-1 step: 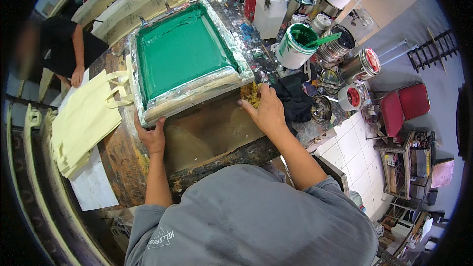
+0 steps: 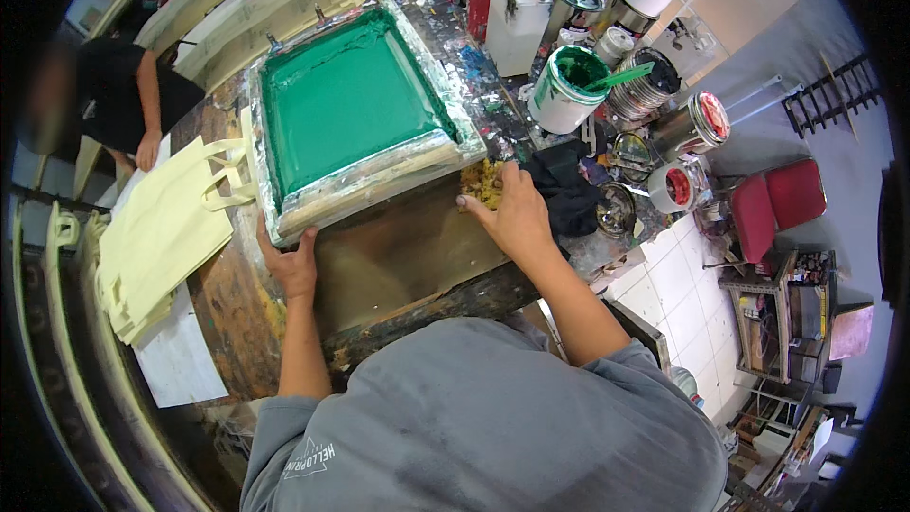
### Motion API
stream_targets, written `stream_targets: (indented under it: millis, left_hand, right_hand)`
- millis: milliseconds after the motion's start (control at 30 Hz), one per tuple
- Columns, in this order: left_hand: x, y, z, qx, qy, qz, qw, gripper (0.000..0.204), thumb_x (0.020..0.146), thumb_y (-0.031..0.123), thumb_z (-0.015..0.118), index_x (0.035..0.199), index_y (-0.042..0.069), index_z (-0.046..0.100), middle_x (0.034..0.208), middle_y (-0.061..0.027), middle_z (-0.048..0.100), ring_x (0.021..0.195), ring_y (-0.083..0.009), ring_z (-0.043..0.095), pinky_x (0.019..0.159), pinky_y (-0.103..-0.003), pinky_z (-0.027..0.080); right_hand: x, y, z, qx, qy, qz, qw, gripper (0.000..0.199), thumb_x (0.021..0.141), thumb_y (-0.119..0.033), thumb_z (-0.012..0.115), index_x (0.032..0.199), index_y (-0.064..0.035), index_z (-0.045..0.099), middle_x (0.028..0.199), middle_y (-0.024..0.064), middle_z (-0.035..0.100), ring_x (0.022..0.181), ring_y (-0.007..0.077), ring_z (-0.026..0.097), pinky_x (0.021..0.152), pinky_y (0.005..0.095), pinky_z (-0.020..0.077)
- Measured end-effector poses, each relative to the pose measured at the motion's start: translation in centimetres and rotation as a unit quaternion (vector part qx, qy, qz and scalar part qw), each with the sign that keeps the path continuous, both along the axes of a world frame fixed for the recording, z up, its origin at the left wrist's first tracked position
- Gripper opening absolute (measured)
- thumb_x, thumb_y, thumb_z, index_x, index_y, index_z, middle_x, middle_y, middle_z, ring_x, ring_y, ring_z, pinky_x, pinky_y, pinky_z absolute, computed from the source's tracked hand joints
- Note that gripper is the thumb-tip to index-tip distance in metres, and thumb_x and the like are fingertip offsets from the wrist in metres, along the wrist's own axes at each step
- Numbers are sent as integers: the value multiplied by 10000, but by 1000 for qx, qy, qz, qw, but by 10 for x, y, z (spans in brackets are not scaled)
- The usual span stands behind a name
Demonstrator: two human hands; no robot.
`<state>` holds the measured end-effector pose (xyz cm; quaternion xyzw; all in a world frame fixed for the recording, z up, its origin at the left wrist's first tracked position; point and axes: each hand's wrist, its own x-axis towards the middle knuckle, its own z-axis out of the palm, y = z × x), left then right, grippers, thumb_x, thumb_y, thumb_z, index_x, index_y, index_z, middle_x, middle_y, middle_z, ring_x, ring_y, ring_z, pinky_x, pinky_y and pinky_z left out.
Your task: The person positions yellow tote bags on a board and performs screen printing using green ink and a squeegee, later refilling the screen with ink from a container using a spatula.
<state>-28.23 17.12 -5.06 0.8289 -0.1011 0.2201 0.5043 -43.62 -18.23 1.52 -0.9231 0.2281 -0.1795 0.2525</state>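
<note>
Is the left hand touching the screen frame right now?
Touching. The head view shows the left hand with fingers pressed against the near edge of the green screen frame.

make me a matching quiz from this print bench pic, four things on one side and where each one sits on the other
Things:
1. left hand
2. right hand
3. cream tote bags
4. white bucket of green ink

Places:
a. stacked left of the frame
b. right of the frame, stick inside
c. at the frame's near left corner
d. on a yellow sponge by the frame's near right corner

Pairs: 1-c, 2-d, 3-a, 4-b
</note>
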Motion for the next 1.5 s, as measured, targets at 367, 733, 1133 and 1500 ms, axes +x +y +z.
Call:
stream_targets:
  millis: [367, 733, 1133, 1500]
  left_hand:
    - [5, 7, -4, 32, 24, -3, 999, 1014, 765, 301, 998, 1589, 38, 469, 1438, -181, 643, 1311, -296, 612, 1104, -391, 474]
    - [-81, 60, 26, 156, -10, 42, 987, 852, 795, 377, 969, 1485, 27, 615, 982, -52, 597, 837, -200, 565, 769, -342, 493]
    - [-104, -58, 137, 97, -6, -294, 951, 834, 681, 279, 1022, 1392, 14, 675, 1078, -116, 700, 972, -269, 679, 865, -377, 553]
    - [-61, -116, 128, -4, -136, -375, 917, 1147, 690, 146, 998, 1618, 18, 335, 1560, -246, 528, 1426, -414, 550, 1200, -467, 445]
  right_hand:
    - [0, -164, 8, 93, -197, -152, 964, 1167, 683, -366, 1033, 1528, 82, 364, 1437, 282, 531, 1305, 353, 581, 1115, 454, 494]
    - [55, -166, 3, 121, -260, -84, 954, 1014, 658, -278, 1033, 1445, 1, 458, 1338, 180, 666, 1224, 292, 659, 1073, 405, 509]
    - [8, -79, 92, 246, -295, 76, 920, 1094, 605, -116, 1035, 1495, -8, 408, 1376, 151, 637, 1251, 267, 650, 1106, 431, 517]
    - [-23, 41, 118, 185, -183, 319, 911, 1310, 599, -413, 1059, 1619, -13, 342, 1603, 205, 469, 1492, 375, 482, 1237, 480, 387]
